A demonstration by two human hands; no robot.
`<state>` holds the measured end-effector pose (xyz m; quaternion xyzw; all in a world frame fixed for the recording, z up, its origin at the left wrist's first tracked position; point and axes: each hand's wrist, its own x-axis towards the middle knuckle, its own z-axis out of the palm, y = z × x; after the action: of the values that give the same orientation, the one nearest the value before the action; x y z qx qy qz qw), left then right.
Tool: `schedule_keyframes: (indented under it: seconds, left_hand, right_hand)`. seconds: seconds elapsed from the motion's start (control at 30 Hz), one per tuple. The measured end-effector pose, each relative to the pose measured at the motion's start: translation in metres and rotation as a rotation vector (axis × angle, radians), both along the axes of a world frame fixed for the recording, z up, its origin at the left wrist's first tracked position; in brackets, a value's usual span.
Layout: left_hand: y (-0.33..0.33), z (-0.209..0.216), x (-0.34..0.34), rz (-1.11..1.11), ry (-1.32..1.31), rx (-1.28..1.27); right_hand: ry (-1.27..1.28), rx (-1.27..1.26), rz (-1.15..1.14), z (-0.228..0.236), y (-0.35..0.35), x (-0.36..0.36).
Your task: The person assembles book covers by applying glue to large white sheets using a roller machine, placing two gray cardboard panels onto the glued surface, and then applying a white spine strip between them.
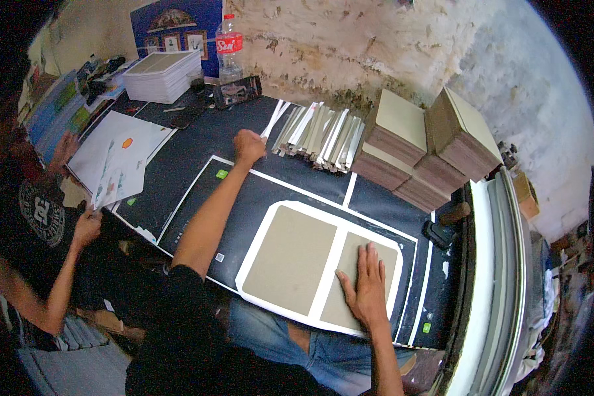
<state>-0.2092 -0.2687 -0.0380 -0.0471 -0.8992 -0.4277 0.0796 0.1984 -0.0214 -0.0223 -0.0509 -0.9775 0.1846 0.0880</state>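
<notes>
Now your right hand lies flat, fingers slightly spread, on the narrower board, beside the larger board on a white sheet at the bench's near edge. Your left hand curls by the strips toward the far edge; I can't tell whether it grips any. If the narrower board isn't stuck down, sideways palm pressure could skew it, making the gap uneven.

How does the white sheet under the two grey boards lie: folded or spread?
Spread: the white sheet lies flat, its margins showing around both grey boards.
</notes>
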Motion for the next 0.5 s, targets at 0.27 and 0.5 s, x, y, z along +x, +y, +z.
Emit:
schedule_keyframes:
  seconds: [0.27, 0.5]
  left_hand:
    - [0.025, 0.054, 0.249, -0.549, -0.45, 0.523]
    - [0.036, 0.048, 0.343, -0.88, -0.47, 0.299]
  right_hand:
    - [0.214, -0.624, -0.338, 0.05, -0.021, 0.011]
    - [0.049, -1.025, -0.437, 0.047, -0.038, 0.041]
